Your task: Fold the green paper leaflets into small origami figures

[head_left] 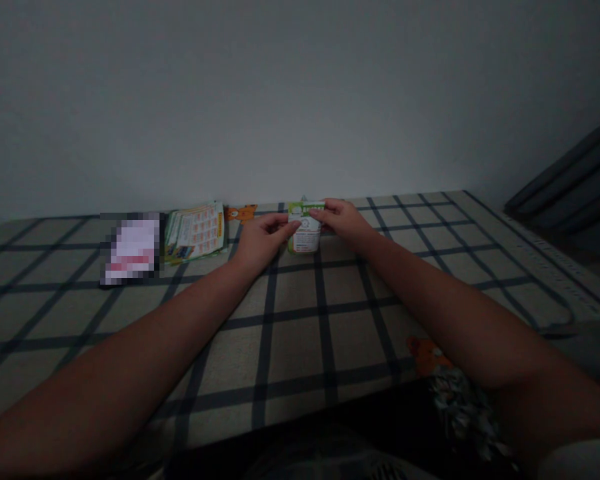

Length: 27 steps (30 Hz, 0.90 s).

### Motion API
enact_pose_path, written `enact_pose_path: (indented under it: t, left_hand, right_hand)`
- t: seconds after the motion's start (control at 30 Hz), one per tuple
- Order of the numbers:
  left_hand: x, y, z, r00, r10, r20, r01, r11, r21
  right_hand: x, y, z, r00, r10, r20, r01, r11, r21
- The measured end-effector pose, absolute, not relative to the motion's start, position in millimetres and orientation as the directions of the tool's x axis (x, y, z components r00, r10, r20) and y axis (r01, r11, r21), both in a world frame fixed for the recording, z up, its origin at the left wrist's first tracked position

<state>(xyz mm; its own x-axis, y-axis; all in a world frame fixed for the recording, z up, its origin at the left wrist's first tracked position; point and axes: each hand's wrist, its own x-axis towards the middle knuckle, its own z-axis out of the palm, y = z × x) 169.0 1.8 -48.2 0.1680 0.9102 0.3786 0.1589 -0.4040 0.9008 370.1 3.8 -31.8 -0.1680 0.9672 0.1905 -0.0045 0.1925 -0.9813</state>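
The left hand and right hand, nearly closed, pinch a green-and-white packet at its left edge and upper right, long axis upright, printed face toward the wearer, over the worktop, right of stacked leaflets.

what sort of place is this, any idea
Probably a room in a home: a checked cloth with orange bear prints is spread out in front, a plain wall stands behind it, and dark fabric, perhaps a curtain, shows at the right.
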Motion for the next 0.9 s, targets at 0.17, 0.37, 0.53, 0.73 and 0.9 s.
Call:
enact_pose_path:
  t: [0.17,0.37,0.53,0.73,0.9]
  left_hand:
    - [167.4,0.0,-46.5,0.177,0.907,0.381,0.186,-0.411,0.892]
    - [165.9,2.0,-47.8,0.181,0.899,0.399,0.241,-0.434,0.868]
    - [166.1,1.9,-47.3,0.191,0.900,0.392,0.208,-0.427,0.880]
    - [165.0,4.2,-50.3,0.190,0.900,0.393,0.215,-0.429,0.877]
    - [166.0,8.6,-56.3,0.228,0.919,0.322,0.114,-0.354,0.928]
  right_hand:
    - [370.3,3.4,-33.8,-0.166,0.962,0.219,-0.009,0.221,-0.975]
    - [371.3,5.3,-36.3,-0.174,0.959,0.225,-0.020,0.225,-0.974]
    - [371.2,7.2,-38.1,-0.167,0.958,0.233,-0.005,0.236,-0.972]
    - [370.6,2.8,-32.4,-0.162,0.955,0.247,0.052,0.258,-0.965]
    - [370.9,1.0,-30.2,-0.159,0.953,0.256,0.076,0.271,-0.960]
